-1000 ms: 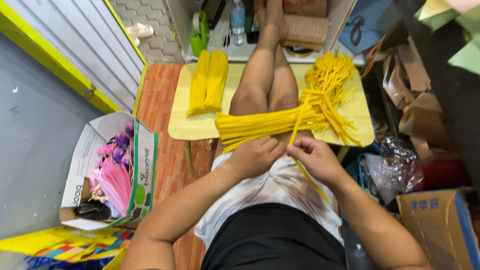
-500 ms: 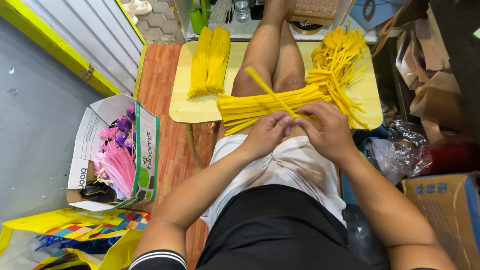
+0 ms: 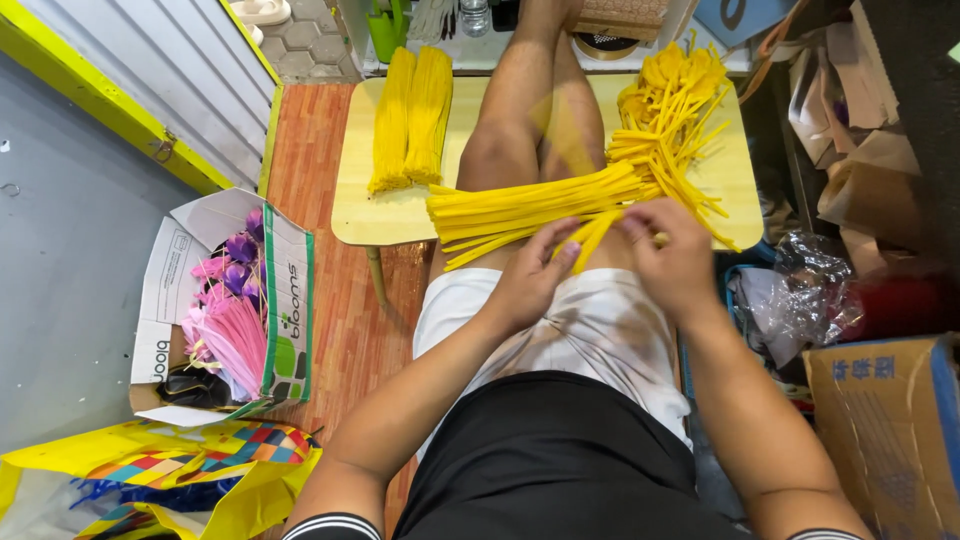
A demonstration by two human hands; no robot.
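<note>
The person sits with the legs stretched out over a low yellow table (image 3: 400, 215), and both hands work above the thighs, close to the centre of the view. The left hand (image 3: 535, 280) has its fingers (image 3: 565, 255) spread and bent over a few yellow stems (image 3: 590, 240), pinching them lightly at their near ends. The right hand (image 3: 672, 255), at about 2 o'clock from the left hand, also closes its fingertips on the same yellow stems, so both hands grasp them together. Just at 12 o'clock from the hands lies a flat bundle of yellow stems (image 3: 530, 205) across the knees, touching the table edge. At 1 o'clock a loose heap of yellow stems (image 3: 670, 110) covers the right part of the table. At 11 o'clock two neat yellow bundles (image 3: 412, 115) lie side by side on the table, well apart from the hands. At 9 o'clock, on the wooden floor (image 3: 340, 300), stands an open cardboard box (image 3: 285, 300) with pink and purple flowers (image 3: 228, 310) inside. At 8 o'clock lies a yellow bag (image 3: 200, 470) with coloured pattern. At 4 o'clock there is a brown carton (image 3: 880, 440), and near it, at 3 o'clock, some clear plastic wrap (image 3: 800, 290).
</note>
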